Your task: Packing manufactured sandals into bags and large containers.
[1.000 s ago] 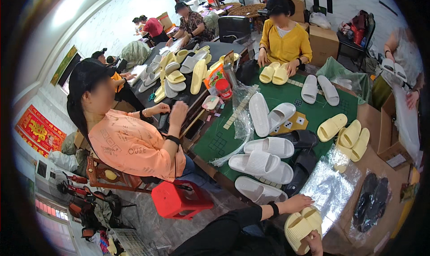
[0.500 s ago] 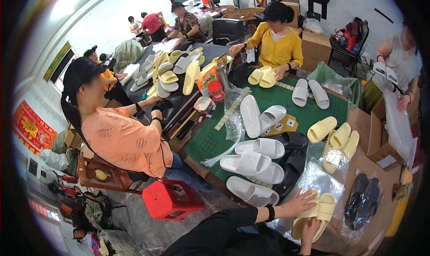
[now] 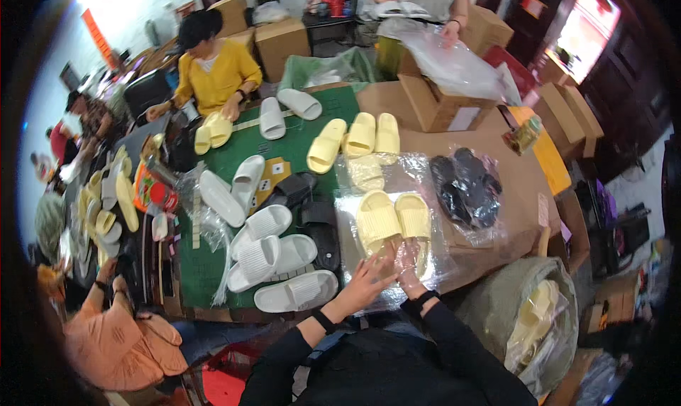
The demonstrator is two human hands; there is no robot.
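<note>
The fingers [image 3: 383, 262] of the left hand [image 3: 363, 287] are held loosely spread, nearly straight, by the near end of a yellow pair [image 3: 379, 218]; nothing is seen gripped by them. The right hand [image 3: 409, 275] is set close beside, with its fingers at the near end of the pair's right slipper; whether anything is pinched there cannot be told. The pair is laid side by side, toes pointed away from the hands, over clear film [image 3: 441, 248] on the bench [image 3: 415, 115]; whether it is enclosed by the film cannot be told.

Just beyond, more yellow slippers [image 3: 360, 134] are grouped. To the right, dark slippers [image 3: 464, 186] are wrapped in clear plastic. To the left, black slippers [image 3: 323, 246] are placed nearest, then grey slippers [image 3: 254, 260], some overlapped, over a green mat [image 3: 191, 264]. To the near right, a sack [image 3: 489, 296] is stood open, with yellow slippers [image 3: 533, 314] seen in its mouth. At the far side, an open carton [image 3: 447, 111] is partly covered by plastic, and a slipper is touched by a person in yellow [image 3: 220, 69].
</note>
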